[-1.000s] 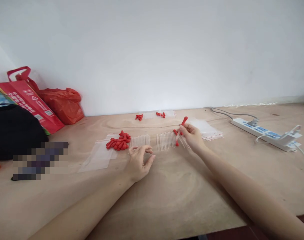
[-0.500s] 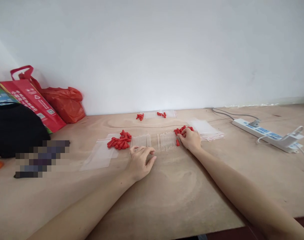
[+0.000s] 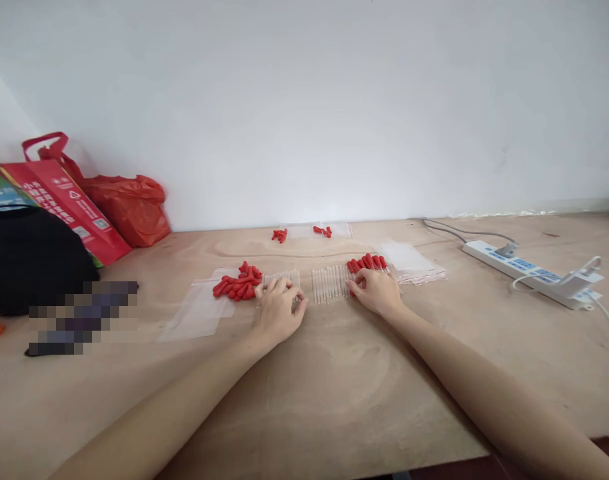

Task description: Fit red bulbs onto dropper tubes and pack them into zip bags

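Note:
My left hand (image 3: 281,309), fingers bent and apart, rests over the near part of a row of thin clear tubes (image 3: 289,275). A heap of red rubber bulbs (image 3: 237,287) lies just left of it. My right hand (image 3: 377,288) has its thumb and forefinger closed at a red bulb near the table, mostly hidden by the fingers. Behind that hand, several red-capped pieces (image 3: 367,262) lie side by side. A second row of clear tubes (image 3: 329,284) lies between the hands, nearer the right one.
Clear plastic bags lie left (image 3: 194,310) and right (image 3: 411,260). Another bag (image 3: 304,231) with red bulbs is by the wall. A white power strip (image 3: 529,270) with cables sits right. Red bags (image 3: 129,207) and a black bag (image 3: 34,257) stand left.
My left hand has moved slightly forward and left over the tubes. My right hand has shifted slightly nearer, uncovering more of the red-capped pieces behind it.

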Demonstrator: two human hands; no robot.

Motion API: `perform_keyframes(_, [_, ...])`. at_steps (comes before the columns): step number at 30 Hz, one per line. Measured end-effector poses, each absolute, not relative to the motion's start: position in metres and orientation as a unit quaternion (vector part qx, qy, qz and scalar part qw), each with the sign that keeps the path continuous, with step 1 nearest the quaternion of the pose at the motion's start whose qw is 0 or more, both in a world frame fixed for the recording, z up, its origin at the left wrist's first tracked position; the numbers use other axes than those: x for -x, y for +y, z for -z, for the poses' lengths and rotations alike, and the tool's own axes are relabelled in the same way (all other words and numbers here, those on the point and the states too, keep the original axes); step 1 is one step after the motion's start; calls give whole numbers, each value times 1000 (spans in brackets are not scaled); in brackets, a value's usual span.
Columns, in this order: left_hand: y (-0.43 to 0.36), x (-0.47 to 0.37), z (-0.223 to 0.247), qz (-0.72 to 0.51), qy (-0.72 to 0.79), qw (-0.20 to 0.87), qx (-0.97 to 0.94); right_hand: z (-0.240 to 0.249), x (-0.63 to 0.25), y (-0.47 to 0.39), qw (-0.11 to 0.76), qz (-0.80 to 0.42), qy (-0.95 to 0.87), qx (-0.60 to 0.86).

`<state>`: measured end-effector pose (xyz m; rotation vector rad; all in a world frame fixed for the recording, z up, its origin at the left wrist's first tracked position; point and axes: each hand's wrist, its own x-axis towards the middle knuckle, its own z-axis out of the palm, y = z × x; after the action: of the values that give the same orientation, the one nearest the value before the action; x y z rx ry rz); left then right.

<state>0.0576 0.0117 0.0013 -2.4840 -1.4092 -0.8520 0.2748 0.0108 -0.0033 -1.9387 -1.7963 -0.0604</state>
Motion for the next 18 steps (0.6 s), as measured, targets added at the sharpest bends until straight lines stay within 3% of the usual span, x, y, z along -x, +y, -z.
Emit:
perform_keyframes(11, [66,-104,-17,147,-627,40,764,12,-275,9,246,67,-646,720])
perform_keyframes(18, [76,-114,-15,138,-655,35,742,8,-276,10,232,27,-634,738])
